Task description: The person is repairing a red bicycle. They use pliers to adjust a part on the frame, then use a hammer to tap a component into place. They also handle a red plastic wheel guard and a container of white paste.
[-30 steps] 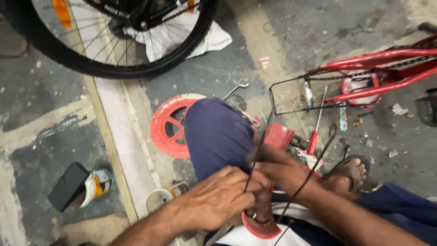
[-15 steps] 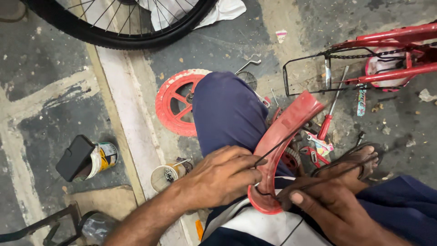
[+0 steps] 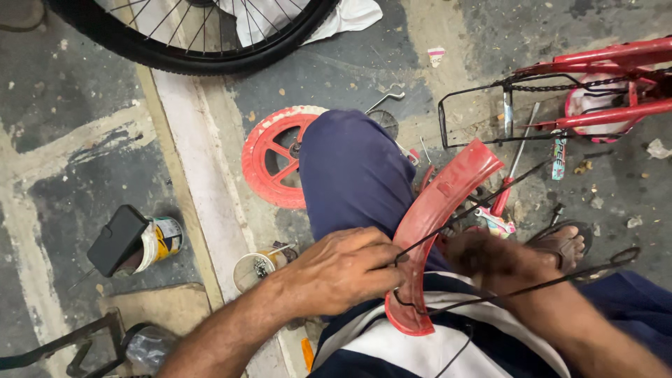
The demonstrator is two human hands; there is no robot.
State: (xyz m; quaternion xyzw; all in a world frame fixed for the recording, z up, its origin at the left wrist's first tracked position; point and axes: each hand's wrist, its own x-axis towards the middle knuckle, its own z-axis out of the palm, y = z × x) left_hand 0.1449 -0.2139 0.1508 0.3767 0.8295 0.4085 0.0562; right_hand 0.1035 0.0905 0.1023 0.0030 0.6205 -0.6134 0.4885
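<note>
A curved red bicycle mudguard (image 3: 438, 217) lies across my lap, its far end lifted toward the red bicycle frame. My left hand (image 3: 343, 269) grips its near part together with a thin black wire stay (image 3: 448, 227). My right hand (image 3: 493, 262) is blurred and sits on the mudguard's right side, closed around a second black wire stay (image 3: 560, 280) that runs out to a loop at the right. My knee in dark blue trousers (image 3: 350, 168) is raised behind the mudguard.
A small red wheel (image 3: 269, 157) lies on the floor behind my knee. A large black bicycle wheel (image 3: 210, 42) stands at the top. A red bicycle frame (image 3: 602, 91) with chain is at the right, a red-handled screwdriver (image 3: 507, 182) below it. Tins (image 3: 157, 238) sit at the left.
The mudguard has come up from under my hands and swung out to the right. My right hand slid from the middle to the mudguard's right side. The view shifted slightly.
</note>
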